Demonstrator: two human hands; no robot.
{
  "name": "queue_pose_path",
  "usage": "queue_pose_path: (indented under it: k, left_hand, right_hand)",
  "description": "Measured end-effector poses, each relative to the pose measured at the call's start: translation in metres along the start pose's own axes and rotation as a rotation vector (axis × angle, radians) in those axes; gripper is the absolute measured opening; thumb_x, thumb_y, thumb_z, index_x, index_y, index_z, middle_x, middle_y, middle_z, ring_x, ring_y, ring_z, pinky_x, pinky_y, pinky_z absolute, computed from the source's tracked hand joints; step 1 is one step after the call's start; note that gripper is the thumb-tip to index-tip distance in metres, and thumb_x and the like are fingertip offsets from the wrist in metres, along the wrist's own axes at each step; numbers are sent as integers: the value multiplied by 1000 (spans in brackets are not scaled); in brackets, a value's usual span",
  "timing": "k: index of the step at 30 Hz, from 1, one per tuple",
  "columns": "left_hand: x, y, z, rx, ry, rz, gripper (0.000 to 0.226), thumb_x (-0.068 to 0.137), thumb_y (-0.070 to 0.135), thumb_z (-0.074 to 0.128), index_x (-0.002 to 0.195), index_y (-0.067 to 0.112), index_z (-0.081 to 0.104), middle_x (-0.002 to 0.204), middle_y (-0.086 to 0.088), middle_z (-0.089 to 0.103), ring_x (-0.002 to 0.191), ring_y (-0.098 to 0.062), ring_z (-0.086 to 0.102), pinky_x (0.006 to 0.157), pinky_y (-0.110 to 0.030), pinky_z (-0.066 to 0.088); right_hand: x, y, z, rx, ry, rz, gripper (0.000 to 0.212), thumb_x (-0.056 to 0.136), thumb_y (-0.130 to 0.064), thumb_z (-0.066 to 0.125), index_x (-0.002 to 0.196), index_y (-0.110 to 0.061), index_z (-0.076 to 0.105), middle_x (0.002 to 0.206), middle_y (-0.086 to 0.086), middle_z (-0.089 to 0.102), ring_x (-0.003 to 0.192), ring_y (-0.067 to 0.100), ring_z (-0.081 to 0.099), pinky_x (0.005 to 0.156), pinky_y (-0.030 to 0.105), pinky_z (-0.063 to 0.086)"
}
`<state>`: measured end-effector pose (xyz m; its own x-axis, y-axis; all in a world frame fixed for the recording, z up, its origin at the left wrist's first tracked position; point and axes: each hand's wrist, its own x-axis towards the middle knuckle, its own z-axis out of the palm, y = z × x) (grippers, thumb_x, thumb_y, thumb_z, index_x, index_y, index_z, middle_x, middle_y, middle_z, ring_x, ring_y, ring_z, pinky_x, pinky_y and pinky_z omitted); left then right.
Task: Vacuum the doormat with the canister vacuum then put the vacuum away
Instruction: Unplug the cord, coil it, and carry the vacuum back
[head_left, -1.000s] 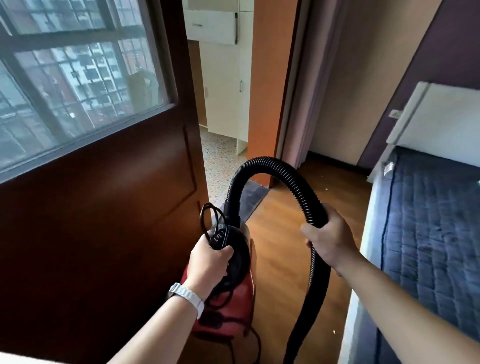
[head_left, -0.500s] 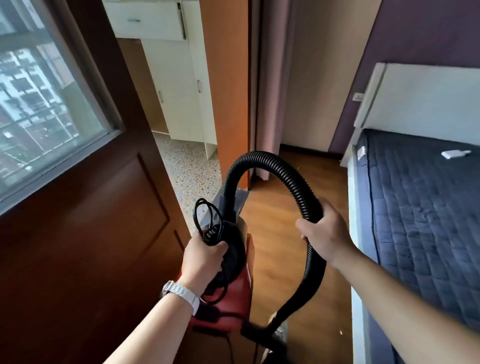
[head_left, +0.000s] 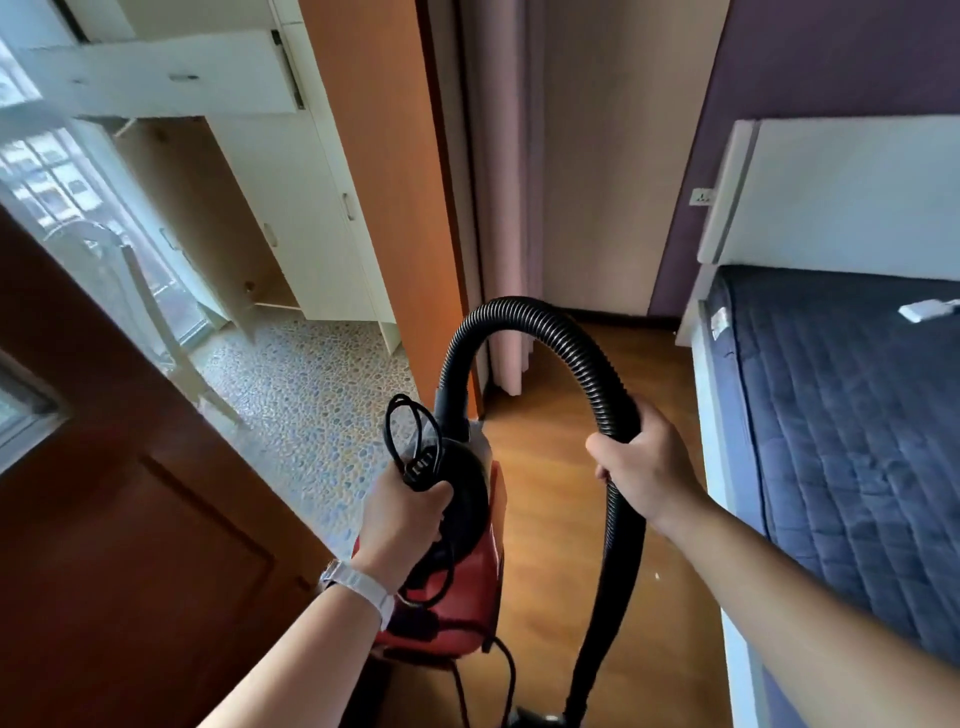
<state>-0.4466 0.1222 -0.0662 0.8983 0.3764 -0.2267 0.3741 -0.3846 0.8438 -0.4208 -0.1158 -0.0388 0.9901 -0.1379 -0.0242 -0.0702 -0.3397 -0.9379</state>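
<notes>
The vacuum has a glossy red plastic body with a black ribbed plastic hose. The floor is smooth, satin wood laminate; past the doorway lies pebble-patterned flooring. On the right, the mattress wears quilted matt navy cloth.

left hand – fist closed, arm outstretched | right hand – fingers curled, gripping
</notes>
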Motion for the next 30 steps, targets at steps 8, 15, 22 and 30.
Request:
queue_pose_path:
  k: [8, 15, 22, 30]
  left_hand:
    - [74, 66, 38, 2, -21, 83, 6, 82, 7, 63, 81, 13, 63, 56, -5, 66, 37, -12, 59, 36, -22, 44]
    - [160, 88, 91, -11, -130, 60, 12, 82, 9, 63, 93, 10, 63, 63, -8, 67, 41, -18, 61, 40, -26, 48]
    - [275, 132, 136, -76, -216, 72, 16, 82, 6, 63, 97, 11, 61, 66, -7, 66, 37, -4, 55, 36, -16, 41]
    - [389, 200, 173, -32, -317, 194, 19, 80, 5, 61, 88, 22, 57, 62, -7, 64, 39, -12, 56, 42, -33, 52]
  right_hand:
    - [88, -7, -19, -7, 54, 10, 16, 77, -10, 67, 81, -21, 56, 59, 1, 60, 54, 19, 59, 55, 32, 50]
    - [165, 5, -28, -74, 121, 52, 19, 77, -10, 66, 81, -23, 53, 65, 4, 61, 57, 20, 60, 53, 29, 49]
    - [277, -3, -15, -76, 208, 98, 19, 79, -6, 65, 84, -19, 52, 66, 3, 57, 53, 17, 55, 47, 20, 45]
    - [386, -18, -18, -108, 383, 139, 18, 75, -6, 63, 82, -19, 53, 60, 2, 58, 45, 9, 53, 50, 25, 45]
